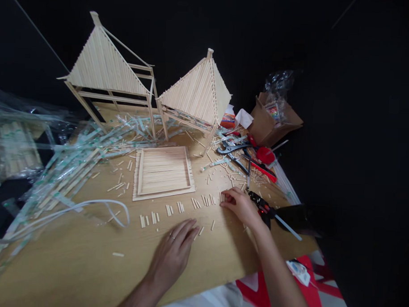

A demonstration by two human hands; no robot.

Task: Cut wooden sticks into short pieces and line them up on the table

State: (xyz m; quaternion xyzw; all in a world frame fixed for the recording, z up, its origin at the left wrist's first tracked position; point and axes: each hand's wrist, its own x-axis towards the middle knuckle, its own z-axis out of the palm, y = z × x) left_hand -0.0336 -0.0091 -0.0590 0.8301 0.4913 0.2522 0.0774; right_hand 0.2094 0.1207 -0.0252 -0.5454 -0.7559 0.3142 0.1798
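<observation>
Short cut wooden sticks (180,207) lie in small groups along a row on the table. At the row's right end, my right hand (238,205) has its thumb and fingertips pinched at a group of short sticks (222,196); the fingers partly hide what they grip. My left hand (178,245) rests on the tabletop below the row, fingers stretched out and holding nothing. Near its fingertips are a few loose stick pieces (201,231). Behind the row lies a flat wooden stick panel (163,172) with a raised frame.
Two stick-built models with pitched roofs (103,65) (196,90) stand at the back. A glue gun (261,204) lies right of my right hand, with pliers (231,147) and a cardboard box (272,124) beyond. Taped stick bundles (73,167) and a white cable (98,201) occupy the left.
</observation>
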